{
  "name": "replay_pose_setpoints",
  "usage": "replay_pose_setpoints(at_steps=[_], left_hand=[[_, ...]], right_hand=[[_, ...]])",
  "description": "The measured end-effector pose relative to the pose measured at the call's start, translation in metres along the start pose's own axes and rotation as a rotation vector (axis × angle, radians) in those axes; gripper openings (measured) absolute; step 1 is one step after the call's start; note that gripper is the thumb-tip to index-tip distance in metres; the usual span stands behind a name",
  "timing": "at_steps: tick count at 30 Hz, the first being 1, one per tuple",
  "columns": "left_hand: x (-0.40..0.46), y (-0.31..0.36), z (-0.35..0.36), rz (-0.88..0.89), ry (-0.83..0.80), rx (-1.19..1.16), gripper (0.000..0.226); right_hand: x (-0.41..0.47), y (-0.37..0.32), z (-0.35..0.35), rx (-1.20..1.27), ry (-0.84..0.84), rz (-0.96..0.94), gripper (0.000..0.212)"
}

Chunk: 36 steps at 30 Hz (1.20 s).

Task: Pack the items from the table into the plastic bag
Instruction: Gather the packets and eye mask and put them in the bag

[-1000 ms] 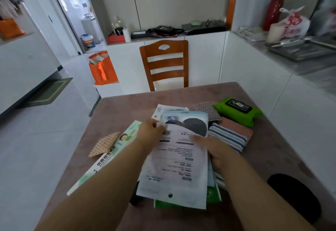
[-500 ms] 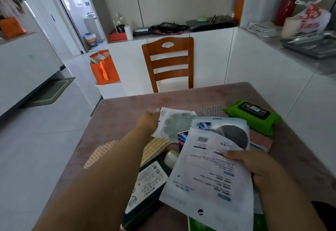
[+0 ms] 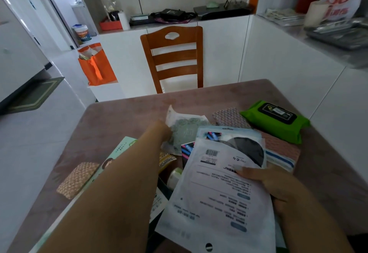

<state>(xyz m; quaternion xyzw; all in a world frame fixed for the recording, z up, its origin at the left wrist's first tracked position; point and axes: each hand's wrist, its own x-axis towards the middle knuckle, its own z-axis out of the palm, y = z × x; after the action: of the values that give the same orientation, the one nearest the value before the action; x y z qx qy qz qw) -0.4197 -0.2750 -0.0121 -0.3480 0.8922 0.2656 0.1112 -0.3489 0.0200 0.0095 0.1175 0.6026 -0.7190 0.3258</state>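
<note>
Left hand [image 3: 163, 131] now lifts packet [image 3: 185, 129] edge.

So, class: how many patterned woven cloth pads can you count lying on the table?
2 clearly: a tan pad at the table's left edge, and a grey pad beside the green wipes pack. Others may be hidden under the packets.

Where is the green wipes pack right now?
In the head view, the green wipes pack lies at the table's far right, beside a patterned cloth, beyond both hands.
</note>
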Motion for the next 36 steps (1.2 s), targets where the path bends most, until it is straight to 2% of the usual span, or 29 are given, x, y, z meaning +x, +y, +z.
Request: replay_pose_setpoints(at_steps=[1,4,11,14,16,18,19,21,23,26,29,32,36], left_hand=[[-0.001,-0.001,-0.001,0.003,0.029,-0.028,0.030],[-0.018,0.001,-0.022,0.052,0.093,-0.332,0.017],[-0.102,0.025,-0.103,0.311,0.093,-0.891,0.027],[-0.139,0.033,-0.125,0.363,-0.026,-1.239,0.014],[-0.156,0.034,-0.130,0.359,-0.177,-1.388,0.016],[-0.168,0.030,-0.115,0.280,-0.274,-1.351,0.016],[-0.173,0.026,-0.100,0.209,-0.266,-1.246,0.015],[-0.181,0.014,-0.062,0.104,-0.152,-0.866,0.021],[-0.190,0.006,-0.029,0.112,-0.050,-0.431,0.029],[-0.193,0.003,-0.010,0.162,-0.010,-0.178,0.020],[-0.194,0.005,-0.014,0.157,-0.025,-0.112,0.032],[-0.204,0.006,-0.030,0.148,-0.012,-0.104,0.027],[-0.227,0.000,-0.055,0.080,-0.034,-0.412,0.047]], right_hand=[[-0.001,0.001,-0.001,0.004,-0.007,-0.011,0.035],[-0.004,0.004,-0.002,0.013,-0.022,-0.036,0.035],[-0.013,0.006,-0.001,0.027,0.049,-0.028,0.034],[-0.014,0.007,0.003,0.048,0.081,0.002,0.053],[-0.016,0.007,0.001,0.114,0.095,0.013,0.053],[-0.017,0.006,-0.003,0.309,0.079,-0.016,0.055],[-0.018,0.006,-0.006,0.397,0.044,-0.031,0.060],[-0.022,0.006,-0.013,0.476,0.014,-0.095,0.067],[-0.026,0.009,-0.016,0.504,-0.017,-0.086,0.074],[-0.028,0.013,-0.004,0.231,0.006,-0.059,0.041],[-0.035,0.015,0.006,0.060,0.074,-0.030,0.024],[-0.047,0.008,0.007,0.069,0.111,-0.055,0.016],[-0.073,-0.006,0.005,0.151,0.128,-0.148,0.021]])
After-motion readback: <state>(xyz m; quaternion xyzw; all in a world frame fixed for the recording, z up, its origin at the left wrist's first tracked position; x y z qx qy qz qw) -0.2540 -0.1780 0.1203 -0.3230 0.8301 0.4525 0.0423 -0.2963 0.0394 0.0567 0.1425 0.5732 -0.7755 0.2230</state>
